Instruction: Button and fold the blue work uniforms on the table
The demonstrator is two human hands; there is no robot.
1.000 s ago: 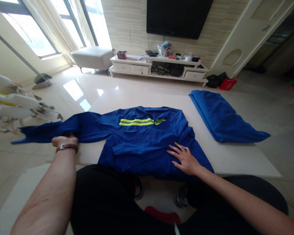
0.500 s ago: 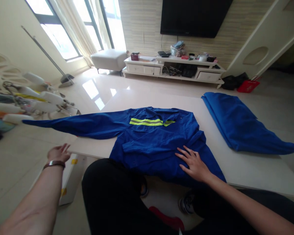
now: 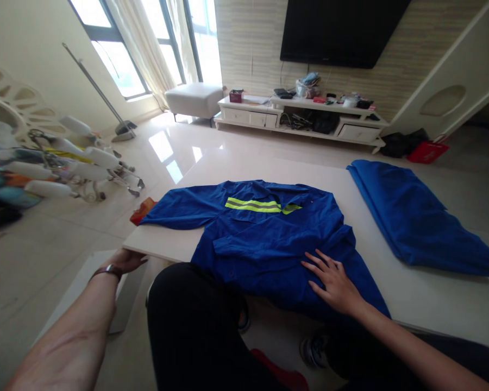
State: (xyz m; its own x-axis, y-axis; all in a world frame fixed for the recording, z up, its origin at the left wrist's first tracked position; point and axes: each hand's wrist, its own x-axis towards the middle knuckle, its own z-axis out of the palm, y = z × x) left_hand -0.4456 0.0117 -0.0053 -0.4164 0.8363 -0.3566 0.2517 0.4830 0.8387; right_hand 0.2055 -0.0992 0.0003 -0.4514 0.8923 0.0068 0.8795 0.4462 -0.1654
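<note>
1. Jacket [image 3: 269, 239], deep blue, spread on the white tabletop [image 3: 309, 170], with the hem at the near edge, close to the knees in black trousers [image 3: 191, 315].
2. Across the chest, a yellow-green reflective stripe [image 3: 252, 206] with a grey middle, broken at the front opening.
3. One sleeve [image 3: 183, 206] stretched out to the left, its end at the tabletop's left edge, beside an orange-red object [image 3: 142, 210] too partly hidden to name; the other sleeve [image 3: 244, 245] laid across the body of the jacket.
4. Hands well apart.
5. Right hand [image 3: 332, 279] flat on the lower part of the jacket, palm down, fingers spread, gripping nothing.
6. Left hand [image 3: 126, 260] low by the near left corner of the tabletop, fingers loosely open, nothing held, clear of the jacket; contact with the tabletop edge impossible to tell. Around that wrist, a watch [image 3: 111, 270] on a brown strap.
7. To the right of the jacket and apart from it, a folded blue cloth [image 3: 415, 217], narrowing towards the right.
8. Beyond, across the shiny floor [image 3: 167, 141], a white low cabinet [image 3: 248, 117] under a black television [image 3: 338, 32].
</note>
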